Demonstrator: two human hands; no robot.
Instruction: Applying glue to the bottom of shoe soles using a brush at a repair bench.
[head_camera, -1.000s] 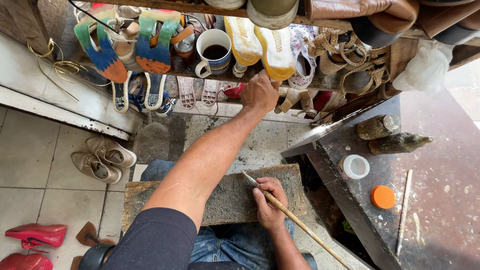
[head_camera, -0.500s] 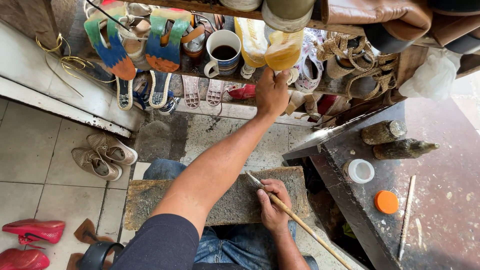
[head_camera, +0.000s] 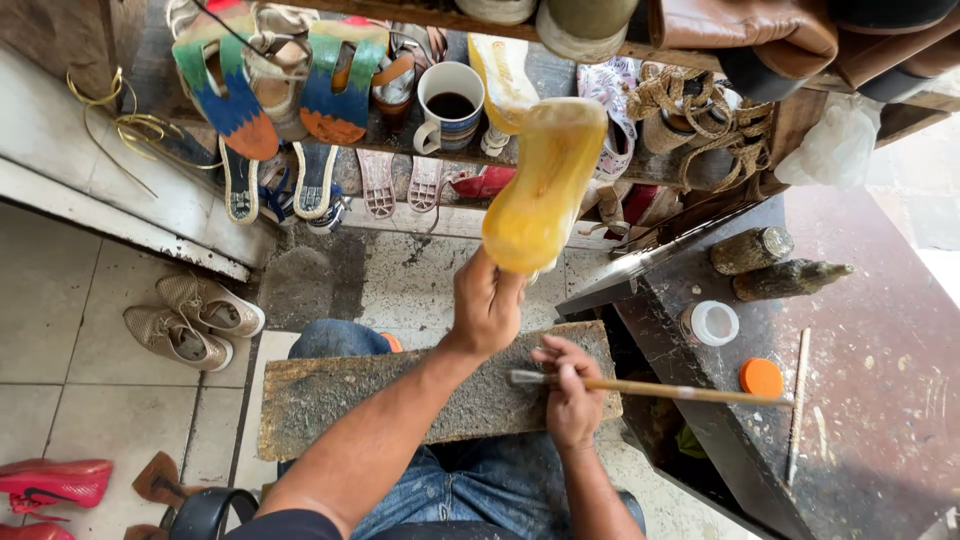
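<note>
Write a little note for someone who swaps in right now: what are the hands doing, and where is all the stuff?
Left hand: raised, gripping a yellow shoe sole by its lower end.
Right hand: holding a wooden-handled brush flat across the stained board on the lap.
Nearby: open white jar and orange lid on the dark table to the right; a mug on the shelf ahead.
Done: the sole is off the shelf and in hand.
Left: the brush has not touched the sole.
</note>
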